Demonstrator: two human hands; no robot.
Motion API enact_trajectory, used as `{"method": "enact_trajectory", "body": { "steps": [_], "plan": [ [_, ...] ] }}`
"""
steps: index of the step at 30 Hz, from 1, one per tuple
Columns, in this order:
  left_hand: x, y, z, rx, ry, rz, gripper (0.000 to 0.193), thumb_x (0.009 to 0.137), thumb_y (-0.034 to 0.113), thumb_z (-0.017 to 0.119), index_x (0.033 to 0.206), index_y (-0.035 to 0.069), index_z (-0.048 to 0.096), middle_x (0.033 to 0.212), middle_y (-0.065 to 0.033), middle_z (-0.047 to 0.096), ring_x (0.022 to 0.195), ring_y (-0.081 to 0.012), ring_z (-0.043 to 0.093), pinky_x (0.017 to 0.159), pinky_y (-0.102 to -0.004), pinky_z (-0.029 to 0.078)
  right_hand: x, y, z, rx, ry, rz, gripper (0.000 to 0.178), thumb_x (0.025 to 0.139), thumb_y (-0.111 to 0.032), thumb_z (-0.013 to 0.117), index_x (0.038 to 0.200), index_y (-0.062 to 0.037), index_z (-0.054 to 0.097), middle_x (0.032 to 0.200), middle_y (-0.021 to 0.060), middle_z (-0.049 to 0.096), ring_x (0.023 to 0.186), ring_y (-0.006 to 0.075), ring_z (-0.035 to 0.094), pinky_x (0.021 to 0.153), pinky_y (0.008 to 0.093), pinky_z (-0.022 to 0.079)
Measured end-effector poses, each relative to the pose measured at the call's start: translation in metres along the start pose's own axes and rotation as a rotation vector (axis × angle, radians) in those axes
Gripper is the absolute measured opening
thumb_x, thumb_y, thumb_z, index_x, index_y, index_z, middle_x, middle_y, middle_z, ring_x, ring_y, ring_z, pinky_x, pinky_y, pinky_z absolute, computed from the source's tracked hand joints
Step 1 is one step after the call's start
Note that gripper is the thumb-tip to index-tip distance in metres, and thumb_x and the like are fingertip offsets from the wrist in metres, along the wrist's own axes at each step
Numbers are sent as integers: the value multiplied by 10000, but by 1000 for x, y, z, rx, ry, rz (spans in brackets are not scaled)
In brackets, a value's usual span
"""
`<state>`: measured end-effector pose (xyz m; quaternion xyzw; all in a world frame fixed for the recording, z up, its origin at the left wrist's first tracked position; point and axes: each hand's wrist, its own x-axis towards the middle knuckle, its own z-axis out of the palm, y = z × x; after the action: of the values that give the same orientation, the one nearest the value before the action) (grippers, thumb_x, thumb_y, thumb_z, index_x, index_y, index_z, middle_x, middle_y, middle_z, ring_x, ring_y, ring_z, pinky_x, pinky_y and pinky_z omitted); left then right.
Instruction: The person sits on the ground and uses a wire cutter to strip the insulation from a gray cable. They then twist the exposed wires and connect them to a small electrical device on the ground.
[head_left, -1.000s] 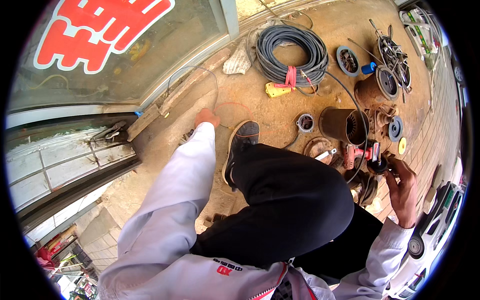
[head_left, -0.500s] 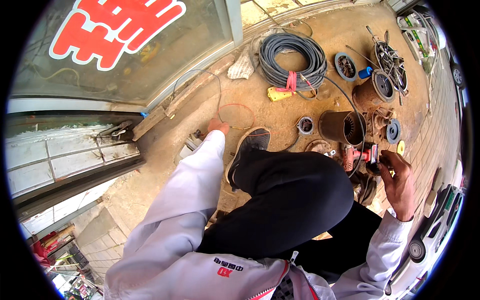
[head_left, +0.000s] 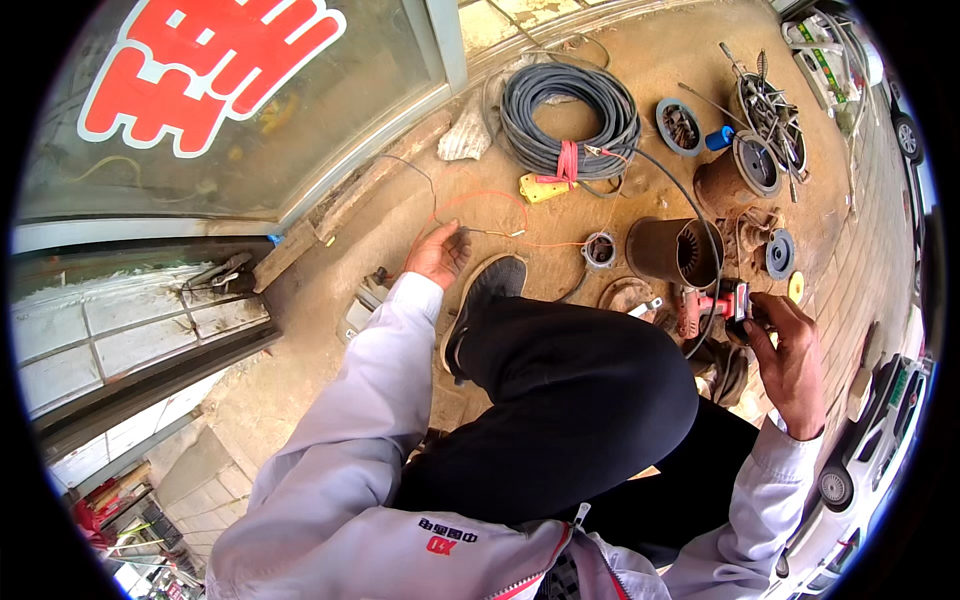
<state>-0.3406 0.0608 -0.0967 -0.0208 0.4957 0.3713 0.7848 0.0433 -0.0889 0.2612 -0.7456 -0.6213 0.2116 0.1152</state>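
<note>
My left hand is beside my shoe with its fingers curled, pinching a thin wire at the fingertips. An orange wire loops beyond that hand, and a strand runs right to a small round metal motor part. At the right, my right hand has its thumb and fingers closed on the battery end of a red cordless power tool. A black cable passes across the tool. Next to it lies a rusty cylindrical motor housing, with its open end facing right.
A coiled dark cable with a yellow piece lies farther off. Beyond the housing are a second rusty cylinder, a blue-rimmed dish of parts and a basket of tools. A glass door stands at left, a parked car at right.
My left hand has turned so its curled fingers show, and the thin wires near it have shifted. My right hand stays at the power tool. The whole view has moved slightly.
</note>
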Motion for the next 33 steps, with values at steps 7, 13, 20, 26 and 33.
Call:
{"method": "enact_trajectory", "body": {
  "steps": [7,13,20,26,33],
  "plan": [
    [-113,-6,88,-72,-345,197,106,952,191,725,995,104,683,877,-21,696,745,-169,664,675,-299,567,37,-50,5,82,14,-205,227,848,-11,685,1061,63,671,896,235,687,781,384,687,691,403,537],
    [-143,0,110,373,-188,632,224,953,219,736,1012,5,711,886,-54,717,770,-116,659,709,-282,540,96,-152,30,40,-81,-636,212,842,-133,726,964,34,677,857,228,687,822,425,664,727,491,523],
    [-150,-20,95,213,-328,572,166,976,150,696,1066,10,690,958,-55,712,823,-135,663,767,-296,554,134,-261,114,-436,-331,-512,258,841,-203,665,949,30,690,898,256,709,872,440,698,776,488,568],
    [-153,-25,78,291,-373,626,116,962,100,698,1004,-8,713,940,-27,717,864,-104,653,788,-284,539,138,-217,201,-393,-317,-421,208,831,-195,659,899,-5,710,894,247,713,855,422,707,771,495,574],
    [-168,-11,71,656,-340,783,96,939,47,695,1008,-14,722,928,-39,723,827,-70,622,731,-250,510,143,-221,209,-159,-279,-628,127,806,-163,684,780,-43,718,831,209,702,778,411,685,723,466,558]
  ]
}}
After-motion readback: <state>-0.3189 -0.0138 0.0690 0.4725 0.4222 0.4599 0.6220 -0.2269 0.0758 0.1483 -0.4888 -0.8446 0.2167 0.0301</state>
